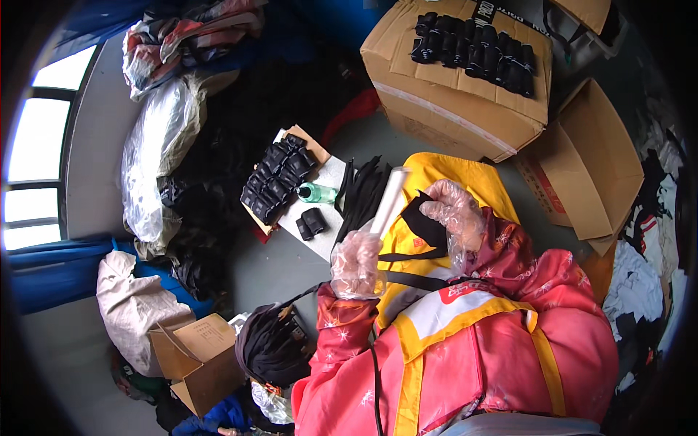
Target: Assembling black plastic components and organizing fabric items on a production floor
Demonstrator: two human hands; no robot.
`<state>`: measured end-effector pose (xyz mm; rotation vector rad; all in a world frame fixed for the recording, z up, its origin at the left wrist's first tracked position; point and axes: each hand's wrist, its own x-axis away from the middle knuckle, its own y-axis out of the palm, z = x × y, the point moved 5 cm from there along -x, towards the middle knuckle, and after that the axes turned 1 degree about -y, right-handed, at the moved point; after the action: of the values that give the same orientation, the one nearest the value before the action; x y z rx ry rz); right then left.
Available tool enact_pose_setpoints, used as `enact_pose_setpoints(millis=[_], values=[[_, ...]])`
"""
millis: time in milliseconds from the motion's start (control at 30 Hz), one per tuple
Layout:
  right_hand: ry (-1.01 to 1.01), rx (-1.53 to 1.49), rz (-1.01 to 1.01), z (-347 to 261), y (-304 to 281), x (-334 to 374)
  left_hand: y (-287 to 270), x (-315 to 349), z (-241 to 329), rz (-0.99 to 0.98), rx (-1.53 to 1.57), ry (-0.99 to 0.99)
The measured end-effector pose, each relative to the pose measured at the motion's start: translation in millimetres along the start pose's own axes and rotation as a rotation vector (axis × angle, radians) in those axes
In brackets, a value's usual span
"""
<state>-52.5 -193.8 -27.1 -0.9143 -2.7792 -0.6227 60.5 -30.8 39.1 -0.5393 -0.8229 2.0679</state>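
Both of my hands wear clear plastic gloves. My left hand [355, 263] is closed round the lower end of a long, flat white strip [391, 200], which stands up and tilts away from me. To its right, my right hand [456, 212] pinches the top of a piece of black cloth [424, 224], which hangs over a yellow apron [465, 173] across my lap. Just beyond the white strip, a bunch of long black cloth pieces [361, 190] lies on a white board [329, 243].
On the board's left stand rows of black rolled bundles [276, 174], a pair of bundles [311, 223] and a green bottle [317, 192]. A closed carton [443, 120] carries more rolls [476, 51]. Open cartons [582, 167] flank me, with a black bag [273, 345] at left.
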Motion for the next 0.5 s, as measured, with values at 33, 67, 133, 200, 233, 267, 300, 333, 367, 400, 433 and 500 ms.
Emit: enact_pose_setpoints(millis=[33,67,133,200,233,267,300,333,367,400,433,500], values=[[0.016,-0.090,-0.050,6,3,-1,0,-4,3,-0.028,0.085,0.040],[0.024,-0.067,-0.027,10,1,-5,1,-5,4,-0.053,0.161,-0.077],[-0.054,-0.021,0.004,11,0,-12,12,-18,13,-0.105,0.198,-0.065],[0.033,-0.664,-0.126,13,3,-10,18,-27,14,-0.074,0.147,-0.136],[0.078,-0.379,-0.084,15,-3,-10,20,-30,16,-0.085,0.103,-0.120],[0.114,-0.091,-0.042,17,-9,-7,23,-31,15,-0.103,0.054,-0.129],[0.110,-0.079,-0.061,15,-11,-8,23,-32,14,-0.101,0.048,-0.126],[0.123,-0.116,-0.064,15,-11,-7,26,-31,10,-0.135,0.067,-0.155],[0.110,-0.163,-0.072,14,-10,-7,28,-31,6,-0.167,0.076,-0.199],[0.059,-0.224,-0.100,12,-9,-7,30,-31,3,-0.165,0.100,-0.200],[0.015,-0.137,-0.083,10,-8,-8,31,-35,4,-0.125,0.101,-0.114],[-0.006,-0.063,-0.075,12,-5,-9,36,-40,2,-0.094,0.380,-0.078]])
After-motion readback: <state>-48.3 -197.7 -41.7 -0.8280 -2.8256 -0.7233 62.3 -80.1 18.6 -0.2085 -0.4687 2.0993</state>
